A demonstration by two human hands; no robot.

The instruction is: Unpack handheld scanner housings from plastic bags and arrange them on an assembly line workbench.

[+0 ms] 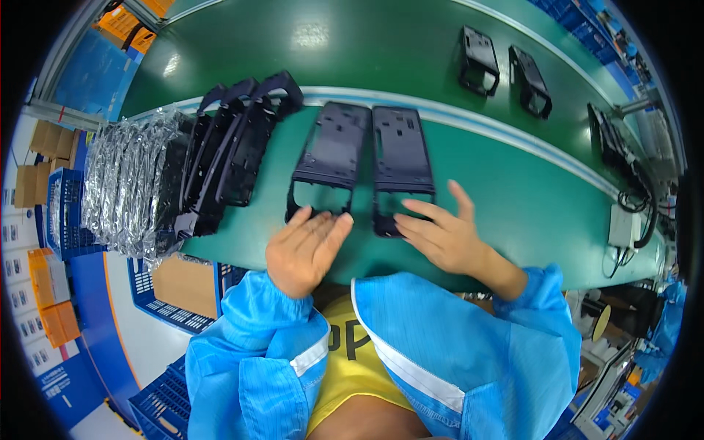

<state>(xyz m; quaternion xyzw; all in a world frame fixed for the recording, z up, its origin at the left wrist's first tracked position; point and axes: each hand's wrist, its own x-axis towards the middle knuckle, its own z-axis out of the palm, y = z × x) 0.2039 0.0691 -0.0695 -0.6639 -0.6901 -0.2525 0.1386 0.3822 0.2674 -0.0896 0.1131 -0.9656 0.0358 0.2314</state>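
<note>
Two black plastic housings lie side by side on the green work surface in front of me, each with a rectangular opening at its near end. My left hand (pixel 304 249) is at the near edge of the left housing (pixel 337 139), fingers stretched out and fingertips at its rim. Beside the near end of the right housing (pixel 402 147), my right hand (pixel 444 235) has its fingers spread, with some fingertips over the frame's side. Neither hand is wrapped round a housing. Whether the fingertips press on the plastic cannot be made out.
Several similar housings (pixel 246 158) lean in a row at the left, against parts wrapped in clear plastic (pixel 128 183). Beyond a pale rail, two more housings (pixel 480 55) lie on a green belt (pixel 389 44). A white box with cables (pixel 625 226) sits at the right edge.
</note>
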